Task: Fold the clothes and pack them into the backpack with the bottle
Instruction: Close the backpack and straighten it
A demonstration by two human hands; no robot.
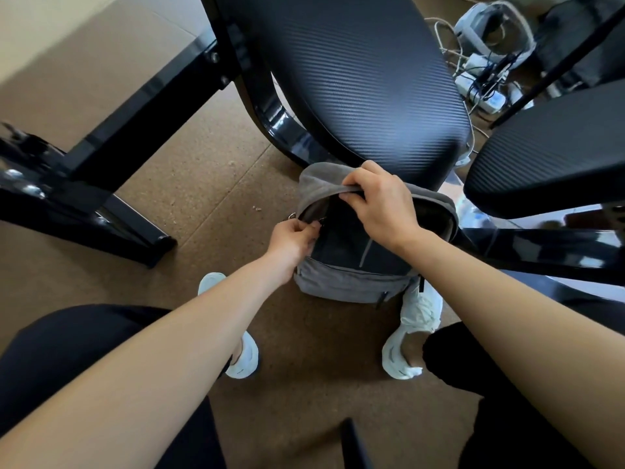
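A grey backpack (pixel 351 286) stands on the brown floor between my feet, under the edge of a black chair seat. Its main compartment gapes open and its inside is dark. My right hand (pixel 382 201) grips the grey top flap at the back rim of the opening. My left hand (pixel 292 240) pinches the zipper pull at the left edge of the opening. No clothes and no bottle can be seen; the inside of the bag is too dark to tell its contents.
A black chair seat (pixel 355 72) hangs over the bag, and a second seat (pixel 554 157) is at the right. Black table legs (pixel 101 157) cross the left. Power strips and cables (pixel 480 82) lie at the back right. White shoes (pixel 419 309) flank the bag.
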